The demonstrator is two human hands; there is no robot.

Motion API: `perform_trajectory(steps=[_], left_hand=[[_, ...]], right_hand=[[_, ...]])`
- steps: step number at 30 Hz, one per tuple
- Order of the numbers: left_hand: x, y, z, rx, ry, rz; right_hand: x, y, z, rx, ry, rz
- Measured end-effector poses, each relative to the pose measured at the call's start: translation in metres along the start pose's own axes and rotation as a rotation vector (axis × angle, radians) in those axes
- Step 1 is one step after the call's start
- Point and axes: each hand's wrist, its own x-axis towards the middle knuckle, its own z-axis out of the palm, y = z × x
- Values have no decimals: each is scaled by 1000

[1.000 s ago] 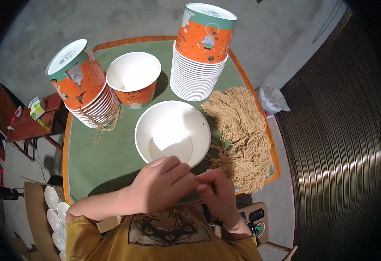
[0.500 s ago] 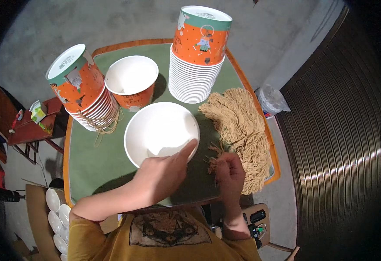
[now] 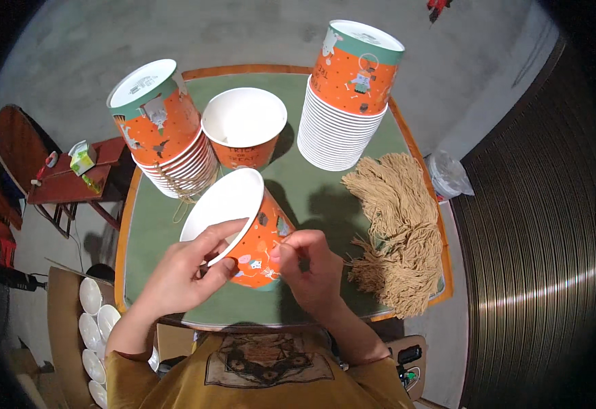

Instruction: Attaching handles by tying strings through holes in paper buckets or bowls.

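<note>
Far left, a small red stool [image 3: 59,184] stands off the table with a green carton [image 3: 82,157] on it, and white lids [image 3: 93,320] sit stacked below. On the green table [image 3: 325,198], the left stack [image 3: 165,136] of orange cups lies tipped, bases pointing up and left. Just beside it, one open cup [image 3: 245,129] stands upright, mouth up.

Now the action, front and centre: the left hand [image 3: 185,273] is closed round the rim of the held cup [image 3: 247,228], thumb inside the white lining, fingers curled under the lip. That cup is tilted, lifted above the table's near edge; its long axis runs from mouth at upper left to base at lower right, mouth facing up toward the camera.

The right hand [image 3: 308,262] presses against the cup's orange wall near the base, thumb and forefinger pinched together on something thin; whether it is a strand of string I cannot tell.

Behind, the tall stack [image 3: 346,95] stands inverted, base up. Right again, a heap of tan string [image 3: 397,232] sprawls along the table's edge.
</note>
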Motion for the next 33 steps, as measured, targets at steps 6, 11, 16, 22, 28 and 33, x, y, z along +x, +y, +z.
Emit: perform_trajectory(steps=[6,11,16,22,28,33], left_hand=[[5,5,0,29,-128,-36],[6,16,1,75,-156,-45],[5,17,1,80,-160,-27],[5,17,2,73,-165,-19],[5,16,3,87,-171,-23],[5,15,5,76,-171,-13]], right_hand=[[2,2,2,-28,37,-61],[2,0,0,-30,20,-59],[2,2,3,-37,48,-84],[0,-3,0,-6,6,-12],[-1,0,1,23,18,-29],[1,0,1,-4,28,-46]])
